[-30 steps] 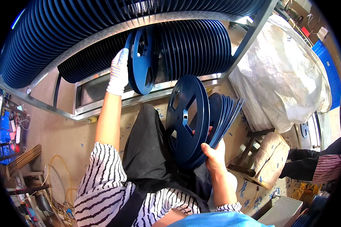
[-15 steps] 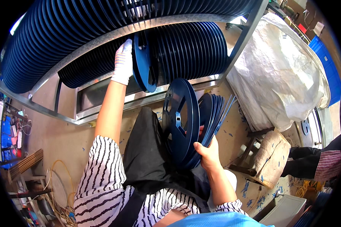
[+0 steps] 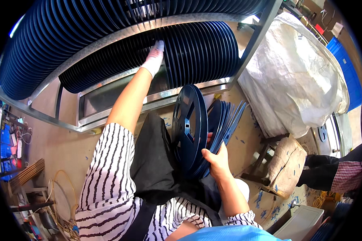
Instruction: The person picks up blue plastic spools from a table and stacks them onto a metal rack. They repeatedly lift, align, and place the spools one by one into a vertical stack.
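My right hand (image 3: 217, 160), bare, grips a fanned stack of dark blue plastic reel discs (image 3: 225, 120) over my lap, thumb on the near edge. At the left of this stack, a round disc with cut-out slots (image 3: 182, 132) faces left. My left hand (image 3: 153, 59), in a pale glove, reaches into the lower rack. It touches the left side of the right-hand row of upright dark blue reel discs (image 3: 201, 52); its fingers are partly hidden, so its grip is unclear. Left of that hand, another row of dark discs (image 3: 96, 64) continues along the rack.
A metal rack frame (image 3: 149, 106) crosses ahead, with an upper row of discs (image 3: 68, 40) above. At right stand a big white sack (image 3: 293, 76) and a padded stool (image 3: 285, 166). Another person's legs (image 3: 321, 172) show at far right. Blue scraps litter the floor.
My left hand has moved right and its disc now stands against the right-hand row, no longer apart in the gap. My right hand still holds the stack, barely shifted.
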`<state>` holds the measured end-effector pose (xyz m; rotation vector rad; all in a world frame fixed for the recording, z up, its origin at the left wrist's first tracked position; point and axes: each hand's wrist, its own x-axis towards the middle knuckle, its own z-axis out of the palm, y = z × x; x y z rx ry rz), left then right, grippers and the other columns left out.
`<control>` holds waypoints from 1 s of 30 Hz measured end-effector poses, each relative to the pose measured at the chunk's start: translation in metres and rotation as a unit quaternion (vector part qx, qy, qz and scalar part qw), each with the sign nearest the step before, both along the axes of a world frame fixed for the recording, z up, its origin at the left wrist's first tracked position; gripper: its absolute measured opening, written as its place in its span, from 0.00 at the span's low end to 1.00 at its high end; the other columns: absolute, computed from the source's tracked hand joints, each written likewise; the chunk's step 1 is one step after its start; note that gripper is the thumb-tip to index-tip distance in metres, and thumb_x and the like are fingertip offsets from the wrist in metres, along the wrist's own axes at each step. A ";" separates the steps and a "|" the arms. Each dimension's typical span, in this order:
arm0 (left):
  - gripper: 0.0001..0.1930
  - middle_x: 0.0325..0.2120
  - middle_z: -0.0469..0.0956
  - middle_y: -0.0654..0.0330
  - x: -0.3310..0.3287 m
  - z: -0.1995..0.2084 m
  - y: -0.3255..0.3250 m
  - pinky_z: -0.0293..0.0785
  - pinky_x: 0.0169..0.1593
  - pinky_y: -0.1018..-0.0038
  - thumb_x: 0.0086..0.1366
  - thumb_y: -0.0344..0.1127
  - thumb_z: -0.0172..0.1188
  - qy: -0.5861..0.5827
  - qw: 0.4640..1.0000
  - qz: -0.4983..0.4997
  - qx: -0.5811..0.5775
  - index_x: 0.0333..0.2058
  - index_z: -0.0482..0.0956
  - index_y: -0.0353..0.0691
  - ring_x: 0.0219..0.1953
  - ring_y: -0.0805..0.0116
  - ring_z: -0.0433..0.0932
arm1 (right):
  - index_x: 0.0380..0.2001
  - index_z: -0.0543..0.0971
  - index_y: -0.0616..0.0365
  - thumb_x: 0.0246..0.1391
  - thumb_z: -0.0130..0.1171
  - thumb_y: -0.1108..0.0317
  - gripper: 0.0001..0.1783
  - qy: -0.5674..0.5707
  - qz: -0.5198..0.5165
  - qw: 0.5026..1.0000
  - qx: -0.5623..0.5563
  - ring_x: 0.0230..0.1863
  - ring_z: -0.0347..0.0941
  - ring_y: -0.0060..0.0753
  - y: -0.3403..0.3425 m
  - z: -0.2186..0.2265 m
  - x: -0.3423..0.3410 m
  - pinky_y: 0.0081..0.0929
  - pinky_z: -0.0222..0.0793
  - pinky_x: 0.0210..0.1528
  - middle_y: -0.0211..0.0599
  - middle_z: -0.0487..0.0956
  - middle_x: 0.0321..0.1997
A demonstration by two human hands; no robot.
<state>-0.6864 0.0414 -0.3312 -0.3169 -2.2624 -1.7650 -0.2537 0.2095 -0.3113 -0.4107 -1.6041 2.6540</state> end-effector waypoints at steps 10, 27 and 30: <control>0.45 0.57 0.70 0.56 0.023 -0.041 -0.026 0.58 0.61 0.68 0.62 0.73 0.41 -0.176 0.983 0.024 -0.050 0.59 0.68 0.35 0.54 0.65 0.68 | 0.53 0.66 0.60 0.39 0.73 0.62 0.38 0.001 0.014 1.000 -0.006 0.53 0.72 0.33 -0.002 0.002 -0.001 0.32 0.65 0.57 0.42 0.78 0.48; 0.50 0.53 0.72 0.50 0.301 0.004 0.023 0.72 0.54 0.64 0.59 0.47 0.66 -0.415 0.830 -0.344 0.142 0.68 0.39 0.46 0.50 0.59 0.76 | 0.55 0.63 0.62 0.43 0.70 0.65 0.38 0.067 -0.034 0.997 0.012 0.54 0.72 0.37 -0.008 0.005 0.000 0.34 0.64 0.59 0.46 0.76 0.52; 0.48 0.50 0.75 0.51 0.300 0.022 0.014 0.76 0.50 0.60 0.59 0.49 0.66 -0.494 0.759 -0.384 0.180 0.68 0.42 0.47 0.46 0.61 0.80 | 0.54 0.63 0.63 0.43 0.69 0.68 0.36 0.076 -0.026 0.996 0.025 0.55 0.72 0.37 -0.010 0.004 0.001 0.34 0.64 0.59 0.48 0.76 0.51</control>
